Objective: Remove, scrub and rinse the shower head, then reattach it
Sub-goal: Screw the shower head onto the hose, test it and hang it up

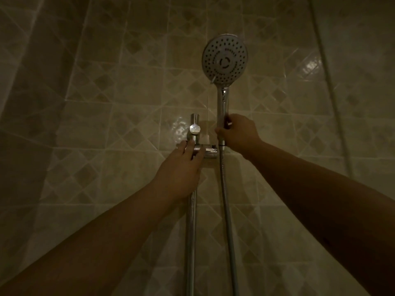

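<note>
The shower head (224,58) stands upright, face toward us; right hand (237,133) grips its handle, left hand (181,167) clasps the bracket (205,151).

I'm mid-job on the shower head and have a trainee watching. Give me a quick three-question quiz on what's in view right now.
1. True or false: the right hand is closed around the handle of the shower head.
2. Multiple choice: the left hand rests on A) the hose, B) the holder bracket on the slide rail, C) the spray face.
3. Fill in: the spray face of the shower head points toward the ____.

Key
1. True; its grip is low on the handle, just above where the hose joins.
2. B; the fingers lie on the bracket at the rail.
3. Camera; the nozzle holes are plainly visible.
</note>
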`<state>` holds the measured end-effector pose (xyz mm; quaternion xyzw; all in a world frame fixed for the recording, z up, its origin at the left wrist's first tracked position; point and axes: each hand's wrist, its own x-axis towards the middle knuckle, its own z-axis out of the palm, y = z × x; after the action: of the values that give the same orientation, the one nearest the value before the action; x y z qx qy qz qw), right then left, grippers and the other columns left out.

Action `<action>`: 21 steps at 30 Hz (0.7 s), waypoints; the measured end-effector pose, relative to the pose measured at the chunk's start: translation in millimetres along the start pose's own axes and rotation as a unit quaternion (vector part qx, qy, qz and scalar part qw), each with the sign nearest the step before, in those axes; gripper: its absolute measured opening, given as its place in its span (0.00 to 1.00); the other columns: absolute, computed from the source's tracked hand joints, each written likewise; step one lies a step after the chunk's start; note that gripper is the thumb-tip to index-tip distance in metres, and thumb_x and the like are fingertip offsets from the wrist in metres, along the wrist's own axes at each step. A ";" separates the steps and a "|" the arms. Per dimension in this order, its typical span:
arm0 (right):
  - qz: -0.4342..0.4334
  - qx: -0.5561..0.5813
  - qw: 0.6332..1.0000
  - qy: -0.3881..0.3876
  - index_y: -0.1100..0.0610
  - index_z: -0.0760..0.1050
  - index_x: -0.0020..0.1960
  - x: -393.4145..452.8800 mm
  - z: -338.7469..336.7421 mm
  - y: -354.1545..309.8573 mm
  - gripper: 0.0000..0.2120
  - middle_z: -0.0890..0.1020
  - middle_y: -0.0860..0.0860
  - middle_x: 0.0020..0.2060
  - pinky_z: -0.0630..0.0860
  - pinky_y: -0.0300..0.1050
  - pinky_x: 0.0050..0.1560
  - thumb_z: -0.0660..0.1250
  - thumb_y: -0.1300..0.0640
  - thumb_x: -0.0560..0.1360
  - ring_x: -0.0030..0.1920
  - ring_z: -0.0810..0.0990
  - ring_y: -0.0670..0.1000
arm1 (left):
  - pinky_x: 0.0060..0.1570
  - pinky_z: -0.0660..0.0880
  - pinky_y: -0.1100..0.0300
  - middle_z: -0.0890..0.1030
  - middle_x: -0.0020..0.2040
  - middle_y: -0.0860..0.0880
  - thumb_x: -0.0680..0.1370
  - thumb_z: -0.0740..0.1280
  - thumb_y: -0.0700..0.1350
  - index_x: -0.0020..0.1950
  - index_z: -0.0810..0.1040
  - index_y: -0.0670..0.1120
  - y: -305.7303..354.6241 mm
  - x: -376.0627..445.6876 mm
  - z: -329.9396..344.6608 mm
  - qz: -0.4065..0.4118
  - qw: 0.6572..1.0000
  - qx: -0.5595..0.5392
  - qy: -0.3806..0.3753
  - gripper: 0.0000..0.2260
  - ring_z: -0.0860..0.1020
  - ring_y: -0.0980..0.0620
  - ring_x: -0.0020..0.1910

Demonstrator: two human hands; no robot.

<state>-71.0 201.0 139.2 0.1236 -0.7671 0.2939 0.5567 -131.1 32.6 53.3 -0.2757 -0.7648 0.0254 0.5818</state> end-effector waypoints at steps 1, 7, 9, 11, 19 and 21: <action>-0.003 -0.007 1.000 -0.003 0.60 0.76 0.60 0.6 2.9 0.0 0.17 0.82 0.56 0.53 0.81 0.52 0.52 0.71 0.54 0.74 0.49 0.83 0.54 | 0.73 0.58 0.46 0.55 0.78 0.36 0.81 0.57 0.50 0.78 0.56 0.47 1.6 0.3 1.6 0.000 1.000 0.007 0.001 0.26 0.55 0.36 0.76; -0.007 -0.018 1.000 -0.016 0.61 0.75 0.57 4.5 11.4 2.8 0.16 0.81 0.57 0.52 0.78 0.47 0.50 0.71 0.54 0.74 0.46 0.80 0.51 | 0.71 0.61 0.45 0.53 0.78 0.35 0.81 0.58 0.50 0.79 0.53 0.48 1.3 0.6 1.3 0.012 1.000 0.005 -0.004 0.28 0.53 0.35 0.77; 0.017 0.025 0.999 -0.036 0.61 0.74 0.58 7.7 9.2 3.9 0.16 0.80 0.58 0.53 0.80 0.55 0.53 0.71 0.55 0.73 0.51 0.81 0.56 | 0.71 0.61 0.44 0.53 0.78 0.35 0.81 0.58 0.52 0.79 0.53 0.48 1.5 0.4 2.7 0.011 1.000 -0.003 -0.001 0.29 0.53 0.35 0.77; 0.034 0.060 0.997 -0.037 0.60 0.74 0.59 9.6 7.9 4.7 0.17 0.80 0.57 0.53 0.80 0.57 0.53 0.71 0.56 0.73 0.51 0.81 0.57 | 0.72 0.59 0.44 0.53 0.78 0.35 0.80 0.59 0.52 0.79 0.53 0.48 1.1 1.0 3.6 0.010 1.000 -0.010 -0.003 0.30 0.52 0.35 0.77; 0.008 0.078 0.996 -0.038 0.59 0.76 0.58 13.1 8.0 -5.8 0.14 0.81 0.55 0.52 0.81 0.57 0.53 0.70 0.55 0.74 0.51 0.82 0.55 | 0.74 0.56 0.43 0.52 0.78 0.35 0.78 0.61 0.54 0.79 0.52 0.47 0.6 3.6 7.0 0.010 1.000 -0.003 -0.013 0.32 0.51 0.34 0.77; -0.004 0.075 0.996 -0.042 0.57 0.75 0.56 9.9 13.0 -9.9 0.13 0.80 0.55 0.52 0.80 0.57 0.54 0.71 0.56 0.73 0.51 0.81 0.56 | 0.74 0.55 0.43 0.52 0.78 0.34 0.78 0.60 0.54 0.79 0.52 0.47 0.4 4.0 6.8 0.011 1.000 -0.001 -0.016 0.32 0.51 0.34 0.77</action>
<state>-79.6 186.8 148.8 0.1801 -0.7654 0.3427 0.5142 -137.7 36.7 54.5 -0.2847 -0.7708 0.0352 0.5688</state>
